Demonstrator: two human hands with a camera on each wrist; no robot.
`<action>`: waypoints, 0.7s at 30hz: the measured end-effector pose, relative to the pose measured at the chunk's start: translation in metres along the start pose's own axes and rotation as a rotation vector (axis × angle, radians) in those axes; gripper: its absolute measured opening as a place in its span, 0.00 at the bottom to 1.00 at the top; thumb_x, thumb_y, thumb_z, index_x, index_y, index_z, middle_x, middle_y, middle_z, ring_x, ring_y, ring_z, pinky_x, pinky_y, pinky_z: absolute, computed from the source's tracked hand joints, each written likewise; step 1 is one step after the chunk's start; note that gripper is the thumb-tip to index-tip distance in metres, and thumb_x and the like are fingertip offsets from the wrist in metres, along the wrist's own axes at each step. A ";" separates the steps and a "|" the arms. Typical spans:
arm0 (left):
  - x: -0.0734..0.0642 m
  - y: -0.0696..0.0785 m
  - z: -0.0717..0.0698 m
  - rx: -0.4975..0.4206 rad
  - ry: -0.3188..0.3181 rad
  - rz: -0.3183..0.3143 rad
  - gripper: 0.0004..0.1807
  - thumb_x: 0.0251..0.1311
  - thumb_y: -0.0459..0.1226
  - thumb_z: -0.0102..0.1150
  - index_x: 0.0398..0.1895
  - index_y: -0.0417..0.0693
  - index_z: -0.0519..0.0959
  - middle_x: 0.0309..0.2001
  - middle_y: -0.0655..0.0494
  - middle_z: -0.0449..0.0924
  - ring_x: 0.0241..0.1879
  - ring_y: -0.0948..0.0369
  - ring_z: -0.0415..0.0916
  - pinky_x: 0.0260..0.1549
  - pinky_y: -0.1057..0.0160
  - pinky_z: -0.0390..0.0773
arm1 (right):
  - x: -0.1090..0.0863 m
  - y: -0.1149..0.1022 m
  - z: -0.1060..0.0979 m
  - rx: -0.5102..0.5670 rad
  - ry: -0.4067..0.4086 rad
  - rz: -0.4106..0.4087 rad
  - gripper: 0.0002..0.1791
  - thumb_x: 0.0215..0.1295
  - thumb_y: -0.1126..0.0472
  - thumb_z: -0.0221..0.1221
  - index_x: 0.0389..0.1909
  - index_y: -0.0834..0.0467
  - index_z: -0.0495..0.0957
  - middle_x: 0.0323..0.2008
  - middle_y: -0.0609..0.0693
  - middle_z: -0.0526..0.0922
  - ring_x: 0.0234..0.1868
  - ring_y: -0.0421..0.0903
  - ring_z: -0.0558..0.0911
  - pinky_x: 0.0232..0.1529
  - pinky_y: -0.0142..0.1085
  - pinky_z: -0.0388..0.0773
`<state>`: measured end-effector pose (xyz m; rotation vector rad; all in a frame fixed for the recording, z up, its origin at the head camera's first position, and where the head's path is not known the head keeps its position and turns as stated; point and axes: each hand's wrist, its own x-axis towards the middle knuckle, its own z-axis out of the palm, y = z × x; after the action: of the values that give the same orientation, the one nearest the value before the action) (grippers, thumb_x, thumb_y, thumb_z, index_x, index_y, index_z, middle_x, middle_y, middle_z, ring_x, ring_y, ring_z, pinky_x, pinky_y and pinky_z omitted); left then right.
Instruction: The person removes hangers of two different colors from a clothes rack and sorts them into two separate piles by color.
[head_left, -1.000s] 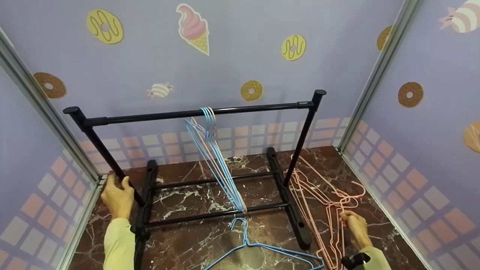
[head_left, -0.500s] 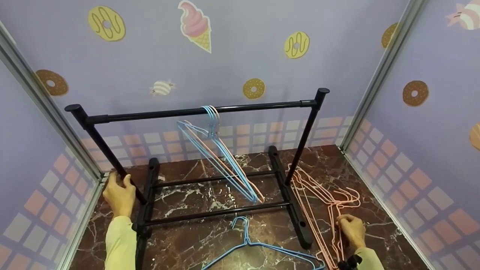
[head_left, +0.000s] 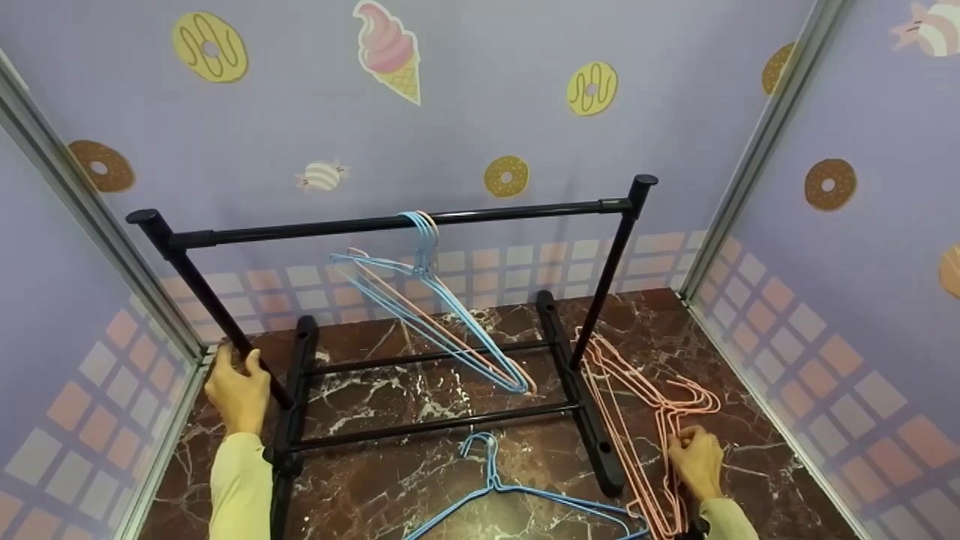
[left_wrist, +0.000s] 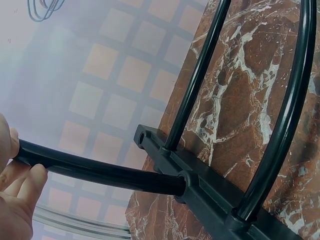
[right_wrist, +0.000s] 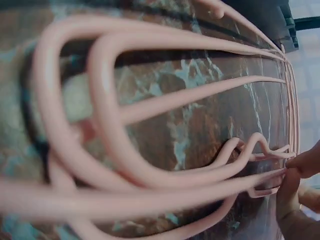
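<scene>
A black clothes rack (head_left: 315,228) stands on the marbled surface. My left hand (head_left: 238,394) holds its left upright post (left_wrist: 105,171), fingers and thumb on either side of it. Several pink wire hangers (head_left: 675,407) lie in an overlapping pile right of the rack. My right hand (head_left: 699,459) pinches a wire of one pink hanger (right_wrist: 240,182) between thumb and finger, seen close in the right wrist view. Several blue hangers and a pink one hang by their hooks (head_left: 424,236) near the middle of the top rail. In front lies a blue hanger (head_left: 493,480) on the surface.
Purple patterned wall panels (head_left: 480,112) enclose the back and both sides. The rack's right foot (head_left: 600,450) stands close beside the pink pile, and two low crossbars (head_left: 442,426) span between the feet.
My right hand has moved slightly down and left along the pink hangers, whose hooks have shifted a little. The hanging hangers have swung round on the rail. My left hand stays on the post.
</scene>
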<state>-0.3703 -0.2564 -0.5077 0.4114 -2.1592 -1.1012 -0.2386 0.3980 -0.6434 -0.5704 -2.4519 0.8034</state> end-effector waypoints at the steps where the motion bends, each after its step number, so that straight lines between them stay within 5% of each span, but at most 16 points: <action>1: 0.000 0.000 0.000 0.000 0.000 -0.002 0.16 0.59 0.40 0.54 0.50 0.48 0.72 0.44 0.40 0.79 0.49 0.37 0.70 0.50 0.42 0.63 | 0.000 -0.004 0.000 0.011 0.018 -0.007 0.10 0.50 0.64 0.61 0.29 0.68 0.76 0.26 0.63 0.79 0.33 0.61 0.77 0.39 0.53 0.67; 4: 0.001 0.001 0.000 -0.006 0.003 0.001 0.16 0.59 0.40 0.55 0.50 0.47 0.73 0.43 0.39 0.79 0.49 0.37 0.70 0.50 0.41 0.63 | 0.003 -0.024 -0.004 0.071 0.076 -0.061 0.11 0.51 0.64 0.62 0.33 0.67 0.76 0.29 0.62 0.78 0.34 0.58 0.76 0.39 0.49 0.66; 8: 0.001 -0.002 -0.001 -0.015 0.015 0.001 0.16 0.58 0.40 0.55 0.50 0.47 0.73 0.42 0.39 0.79 0.48 0.38 0.72 0.49 0.42 0.64 | 0.009 -0.065 -0.011 0.169 0.145 -0.246 0.10 0.50 0.67 0.63 0.35 0.64 0.78 0.29 0.56 0.80 0.29 0.50 0.77 0.34 0.37 0.68; 13: 0.000 -0.003 -0.001 -0.016 0.021 -0.005 0.16 0.58 0.40 0.55 0.49 0.47 0.73 0.43 0.39 0.80 0.48 0.37 0.72 0.50 0.42 0.64 | 0.017 -0.124 -0.020 0.299 0.119 -0.447 0.11 0.52 0.68 0.62 0.38 0.63 0.78 0.33 0.53 0.82 0.32 0.47 0.80 0.36 0.23 0.72; 21: 0.001 -0.001 0.001 -0.020 0.010 -0.003 0.16 0.58 0.39 0.55 0.49 0.46 0.73 0.44 0.38 0.79 0.49 0.36 0.70 0.51 0.42 0.63 | 0.026 -0.194 -0.023 0.389 0.031 -0.607 0.11 0.55 0.69 0.60 0.41 0.62 0.77 0.35 0.53 0.81 0.33 0.43 0.80 0.35 0.31 0.76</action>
<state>-0.3718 -0.2571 -0.5080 0.4102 -2.1375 -1.1190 -0.2904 0.2779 -0.4964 0.2921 -2.1622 0.9484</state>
